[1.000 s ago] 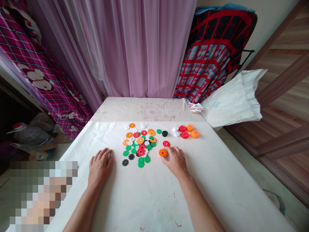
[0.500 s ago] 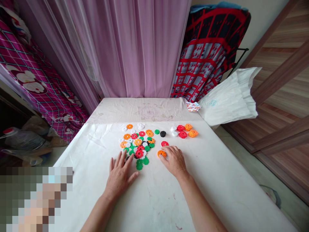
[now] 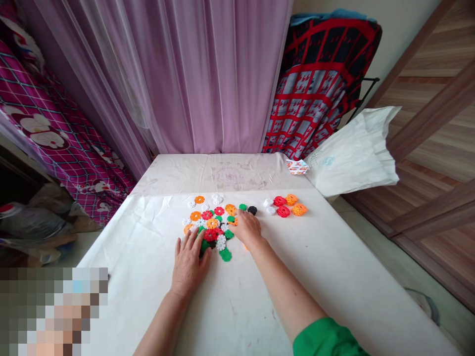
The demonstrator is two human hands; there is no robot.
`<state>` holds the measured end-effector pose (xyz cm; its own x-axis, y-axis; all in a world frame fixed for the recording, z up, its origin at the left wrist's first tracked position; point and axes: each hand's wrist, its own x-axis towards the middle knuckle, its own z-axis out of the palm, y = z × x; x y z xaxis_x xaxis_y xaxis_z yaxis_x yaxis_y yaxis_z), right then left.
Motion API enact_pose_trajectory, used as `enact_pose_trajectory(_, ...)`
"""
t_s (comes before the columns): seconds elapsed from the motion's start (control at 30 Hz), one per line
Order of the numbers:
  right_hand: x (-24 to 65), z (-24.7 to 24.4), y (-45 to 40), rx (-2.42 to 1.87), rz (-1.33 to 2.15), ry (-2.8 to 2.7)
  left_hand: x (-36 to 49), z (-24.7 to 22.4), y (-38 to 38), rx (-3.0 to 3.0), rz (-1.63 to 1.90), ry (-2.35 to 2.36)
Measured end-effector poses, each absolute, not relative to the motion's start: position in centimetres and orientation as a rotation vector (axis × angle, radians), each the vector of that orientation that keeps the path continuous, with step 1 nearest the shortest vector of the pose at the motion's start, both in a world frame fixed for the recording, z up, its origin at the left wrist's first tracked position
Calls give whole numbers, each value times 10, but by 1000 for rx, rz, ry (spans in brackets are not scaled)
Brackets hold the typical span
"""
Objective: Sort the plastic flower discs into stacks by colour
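Note:
A loose pile of notched plastic discs (image 3: 212, 234), red, white, green, orange and black, lies mid-table. My left hand (image 3: 190, 259) rests at the pile's near left edge, fingers spread over green and black discs. Over the pile's right side reaches my right hand (image 3: 247, 226), its fingertips at an orange disc (image 3: 233, 222); whether it grips the disc I cannot tell. An orange edge shows beneath the right wrist. Right of the pile sit a black cluster (image 3: 252, 210), white clusters (image 3: 268, 202), red clusters (image 3: 283, 211) and orange clusters (image 3: 299, 209).
The white-covered table (image 3: 334, 277) has a small patterned paper box (image 3: 297, 166) at its far right corner, beside a white bag (image 3: 352, 153). Purple curtains (image 3: 218, 74) hang behind. A pixelated patch hides the lower left.
My right hand has moved left and away from me, from the orange disc on the bare cloth to the pile. My left hand has shifted slightly right, and a green sleeve now shows.

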<state>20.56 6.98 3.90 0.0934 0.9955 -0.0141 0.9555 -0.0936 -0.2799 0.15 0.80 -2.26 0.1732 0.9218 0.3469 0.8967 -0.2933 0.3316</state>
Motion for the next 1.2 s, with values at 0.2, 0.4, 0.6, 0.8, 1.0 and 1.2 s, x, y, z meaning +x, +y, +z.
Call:
enact_pose_trajectory(0.2, 213, 58, 65, -2207, 204, -2052, 1, -23, 13, 2304, 836, 1803)
enact_pose_trajectory(0.4, 248, 63, 37, -2046, 93, -2070, 2, -21, 13, 2251, 880, 1806)
enact_pose_trajectory(0.6, 271, 25, -5, -1817, 268, -1894, -4, -23, 15, 2131, 1134, 1754)
enact_pose_trajectory(0.8, 267, 12, -17, -1886, 160, -1915, -10, -20, 14, 2036, 1225, 1764)
enact_pose_trajectory(1.0, 261, 14, -13, -1892, 119, -1986, -10, -20, 14, 2036, 1234, 1741)
enact_pose_trajectory(1.2, 265, 12, -18, -1911, 129, -2016, -9, -19, 14, 2026, 1201, 1745)
